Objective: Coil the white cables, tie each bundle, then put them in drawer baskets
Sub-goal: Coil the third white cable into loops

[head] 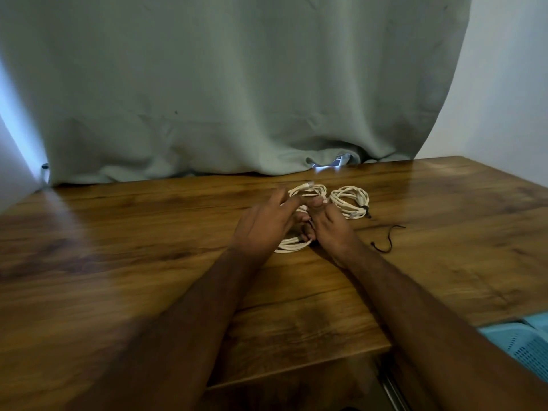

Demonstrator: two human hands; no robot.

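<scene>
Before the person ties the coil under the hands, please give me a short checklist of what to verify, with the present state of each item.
1. Both hands on the untied coil: left hand and right hand are on it: ok.
2. Loops gathered together: ok.
3. Loose black tie within reach beside the right hand: ok.
4. Tie already in a hand: not ok.
5. Tied bundle lies apart: ok.
6. Blue basket has room: cannot tell.

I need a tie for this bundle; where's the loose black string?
Head view: the loose black string lies on the table, just right of the right hand, below the tied coil.
</scene>
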